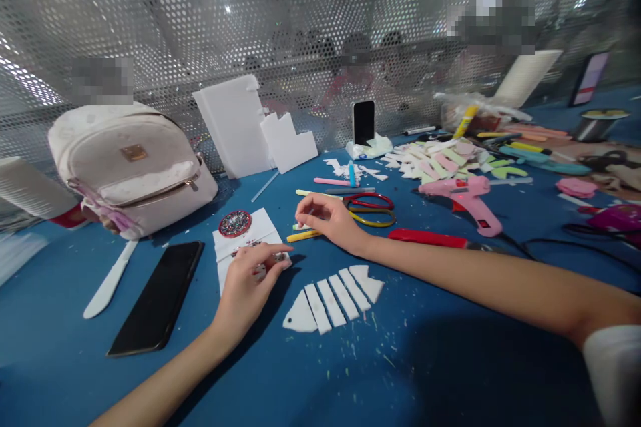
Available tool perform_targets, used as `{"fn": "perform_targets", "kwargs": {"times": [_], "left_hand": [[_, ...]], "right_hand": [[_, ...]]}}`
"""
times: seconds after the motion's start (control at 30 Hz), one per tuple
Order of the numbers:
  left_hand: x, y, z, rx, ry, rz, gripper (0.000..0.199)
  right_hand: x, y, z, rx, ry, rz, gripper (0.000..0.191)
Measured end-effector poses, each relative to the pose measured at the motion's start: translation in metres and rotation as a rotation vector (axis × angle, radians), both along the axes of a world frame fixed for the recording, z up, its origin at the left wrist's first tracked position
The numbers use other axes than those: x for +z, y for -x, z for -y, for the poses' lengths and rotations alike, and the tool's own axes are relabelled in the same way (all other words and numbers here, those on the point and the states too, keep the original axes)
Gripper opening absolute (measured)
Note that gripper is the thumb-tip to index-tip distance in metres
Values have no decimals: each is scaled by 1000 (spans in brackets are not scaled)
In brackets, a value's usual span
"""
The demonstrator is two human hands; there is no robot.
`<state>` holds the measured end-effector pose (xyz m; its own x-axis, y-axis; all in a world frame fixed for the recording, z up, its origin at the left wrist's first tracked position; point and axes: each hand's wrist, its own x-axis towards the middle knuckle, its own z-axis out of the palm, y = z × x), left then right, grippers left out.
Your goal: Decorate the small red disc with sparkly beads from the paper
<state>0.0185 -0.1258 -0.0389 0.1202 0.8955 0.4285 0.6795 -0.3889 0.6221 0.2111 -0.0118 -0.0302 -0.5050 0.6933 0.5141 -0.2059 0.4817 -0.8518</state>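
Note:
My left hand (244, 281) rests over a creased white paper (261, 221), its index finger and thumb stretched out and apart with nothing visible between them. On that paper lies a round red-rimmed dish (235, 223) of dark glittery bits. My right hand (336, 219) is closed, fingers curled against the thumb above some markers; what it holds, if anything, is hidden. A yellow marker (303, 235) lies just under it. Nearer to me is a fish shape (334, 300) cut from white foam board into a head, several strips and a tail, laid flat with narrow gaps.
Right of my hands lie scissors (373, 208), a red cutter (428, 237) and a pink glue gun (463, 199) with its cord. Foam scraps (441, 159) pile behind. At left are a black phone (159, 297), a white plastic knife (111, 280) and a white backpack (133, 167).

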Motion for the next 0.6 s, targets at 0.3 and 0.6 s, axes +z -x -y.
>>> {"fn": "perform_targets", "kwargs": {"times": [0.3,0.6], "left_hand": [[4,14,1,-92,-130,-174,19],[4,11,0,-291,-114,-295,20]], "right_hand": [[-6,0,-9,-107,159,-116,26],[-11,2,-15,-153,197,-176,30]]}}
